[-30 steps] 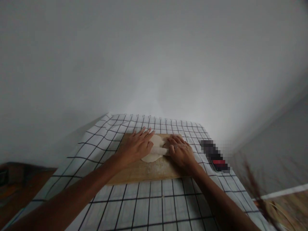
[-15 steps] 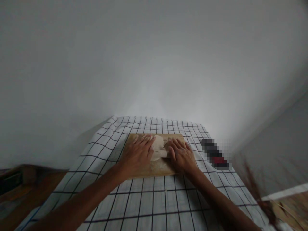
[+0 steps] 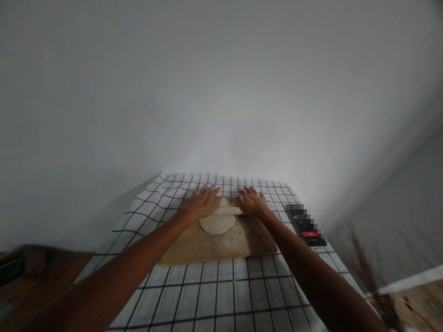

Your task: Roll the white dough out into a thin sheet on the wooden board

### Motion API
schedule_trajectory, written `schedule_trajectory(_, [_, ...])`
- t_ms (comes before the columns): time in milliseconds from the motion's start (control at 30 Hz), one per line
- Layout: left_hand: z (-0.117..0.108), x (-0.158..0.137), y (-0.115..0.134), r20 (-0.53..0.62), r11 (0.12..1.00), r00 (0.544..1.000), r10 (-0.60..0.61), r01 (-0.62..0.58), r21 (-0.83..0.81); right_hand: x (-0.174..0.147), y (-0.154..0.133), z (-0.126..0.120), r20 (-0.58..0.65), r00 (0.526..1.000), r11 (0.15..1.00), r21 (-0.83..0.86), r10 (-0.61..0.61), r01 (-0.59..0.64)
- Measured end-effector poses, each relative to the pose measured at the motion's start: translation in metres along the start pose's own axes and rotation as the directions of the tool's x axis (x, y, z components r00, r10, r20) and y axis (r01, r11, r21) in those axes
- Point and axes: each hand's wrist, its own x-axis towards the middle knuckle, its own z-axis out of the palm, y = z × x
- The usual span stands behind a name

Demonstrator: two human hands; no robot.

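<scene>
A pale rolling pin (image 3: 227, 210) lies crosswise over a flattened, roundish piece of dough (image 3: 217, 226) on a wooden board (image 3: 221, 251). Across the pin's left part rests my left hand (image 3: 205, 202), palm down, its fingers stretched forward and spread. My right hand (image 3: 251, 201) lies over the right part in the same way, fingers apart. Both palms hide the ends of the pin. Some of the dough shows beyond the pin, and its larger part shows on the near side. Flour dusts the board near the dough.
A white cloth with black grid lines (image 3: 216, 299) covers the table. To the right of the board lies a dark phone (image 3: 308, 230), partly pixelated. A pale wall (image 3: 221, 92) rises behind the table. Dry reddish-brown stalks (image 3: 367, 272) stand at the right.
Both hands have slid forward over the board, away from me, with the rolling pin beneath them. More of the dough and the board's near part is uncovered. The view has tilted slightly.
</scene>
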Motion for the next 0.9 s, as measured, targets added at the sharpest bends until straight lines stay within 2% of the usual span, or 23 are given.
schedule_trajectory(100, [0.002, -0.02, 0.008, -0.098, 0.998, 0.995, 0.036, -0.029, 0.063, -0.017, -0.003, 0.0, -0.011, 1.0, 1.0, -0.007, 0.01, -0.01])
schedule_trajectory(200, [0.003, -0.045, 0.018, -0.221, 0.991, 0.97, 0.097, -0.073, 0.116, -0.04, -0.008, 0.0, -0.049, 0.999, 1.0, -0.011, 0.007, -0.007])
schedule_trajectory(367, [0.008, -0.076, 0.027, -0.364, 0.98, 0.915, 0.173, -0.123, 0.154, -0.078, -0.014, -0.002, -0.077, 0.992, 0.994, -0.056, -0.102, 0.098])
schedule_trajectory(467, [0.012, -0.091, 0.027, -0.384, 0.966, 0.89, 0.247, -0.198, 0.163, -0.096, -0.017, -0.001, -0.087, 0.984, 0.985, -0.083, -0.158, 0.151])
schedule_trajectory(633, [0.018, -0.122, 0.03, -0.409, 0.951, 0.86, 0.306, -0.253, 0.18, -0.117, -0.02, 0.002, -0.151, 0.983, 0.994, 0.001, -0.107, 0.108])
schedule_trajectory(800, [0.017, -0.148, 0.034, -0.375, 0.948, 0.872, 0.315, -0.266, 0.176, -0.129, -0.022, 0.002, -0.134, 0.985, 0.994, 0.012, -0.107, 0.109])
schedule_trajectory(900, [0.014, -0.149, 0.034, -0.326, 0.953, 0.898, 0.295, -0.252, 0.166, -0.131, -0.025, 0.001, -0.159, 0.982, 0.994, 0.003, -0.104, 0.106])
